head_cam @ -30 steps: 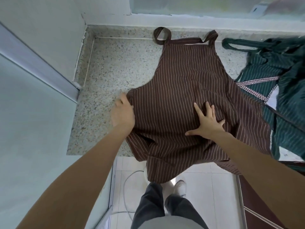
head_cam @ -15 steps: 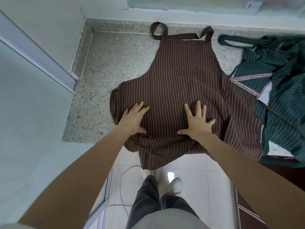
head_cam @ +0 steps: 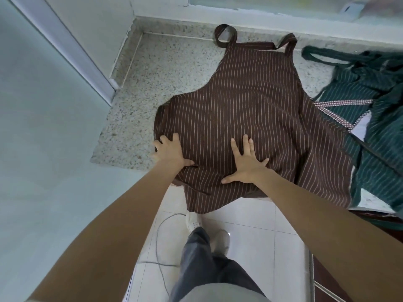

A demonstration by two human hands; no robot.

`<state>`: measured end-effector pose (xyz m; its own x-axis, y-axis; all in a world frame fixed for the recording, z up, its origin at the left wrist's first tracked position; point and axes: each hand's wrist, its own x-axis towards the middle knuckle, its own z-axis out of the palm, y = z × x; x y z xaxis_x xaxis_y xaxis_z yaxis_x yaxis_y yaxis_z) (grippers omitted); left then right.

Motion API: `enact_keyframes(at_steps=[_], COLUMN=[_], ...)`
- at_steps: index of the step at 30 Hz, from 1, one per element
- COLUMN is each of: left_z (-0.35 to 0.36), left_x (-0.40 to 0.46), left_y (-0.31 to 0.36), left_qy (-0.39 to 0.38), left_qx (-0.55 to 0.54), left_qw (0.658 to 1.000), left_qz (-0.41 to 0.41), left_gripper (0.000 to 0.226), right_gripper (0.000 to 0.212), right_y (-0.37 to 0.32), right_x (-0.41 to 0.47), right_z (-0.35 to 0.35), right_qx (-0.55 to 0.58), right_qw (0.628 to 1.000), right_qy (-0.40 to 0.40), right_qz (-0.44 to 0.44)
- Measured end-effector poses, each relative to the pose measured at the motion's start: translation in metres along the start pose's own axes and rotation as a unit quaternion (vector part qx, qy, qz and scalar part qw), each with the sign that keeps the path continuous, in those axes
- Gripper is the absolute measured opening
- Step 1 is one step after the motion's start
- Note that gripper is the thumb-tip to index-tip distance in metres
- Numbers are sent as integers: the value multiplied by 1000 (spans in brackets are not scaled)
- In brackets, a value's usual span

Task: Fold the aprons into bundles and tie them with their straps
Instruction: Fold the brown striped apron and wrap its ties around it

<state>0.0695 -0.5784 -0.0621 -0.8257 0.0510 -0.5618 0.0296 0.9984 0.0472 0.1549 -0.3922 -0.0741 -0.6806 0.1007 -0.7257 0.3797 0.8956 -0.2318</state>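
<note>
I see both hands flat, fingers spread, gripping nothing: left hand [head_cam: 169, 151] on the brown apron's [head_cam: 246, 110] left edge, right hand [head_cam: 246, 163] near its centre.

An apron [head_cam: 244, 110] lies spread on the bench [head_cam: 152, 83], neck loop toward the far wall and lower hem hanging over the near edge, with the left hand [head_cam: 169, 151] on its left border, the right hand [head_cam: 246, 164] near its middle, and a second apron [head_cam: 375, 118] just right.

matt striped cloth apron [head_cam: 239, 110]; speckled stone counter [head_cam: 157, 79]; glossy floor tiles [head_cam: 250, 236].
</note>
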Motion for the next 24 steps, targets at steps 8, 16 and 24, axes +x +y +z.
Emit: enact_keyframes(at_steps=[8,16,24], left_z=[11,13,6], left_x=[2,-3,1], left_y=[-15,-33,-28], left_qy=[8,135,-8], left_qx=[62,-7,-291], left_qw=[997,991,953], left_qz=[49,13,-80], left_gripper=[95,67,44], right_gripper=[136,138,139], right_y=[-1,-2,-3], right_x=[-1,-1,1], right_z=[0,-1,0], right_qx=[-11,-1,2], right_qw=[1000,1000,1000], right_qy=[-21,-25,-11], right_qz=[7,11,17])
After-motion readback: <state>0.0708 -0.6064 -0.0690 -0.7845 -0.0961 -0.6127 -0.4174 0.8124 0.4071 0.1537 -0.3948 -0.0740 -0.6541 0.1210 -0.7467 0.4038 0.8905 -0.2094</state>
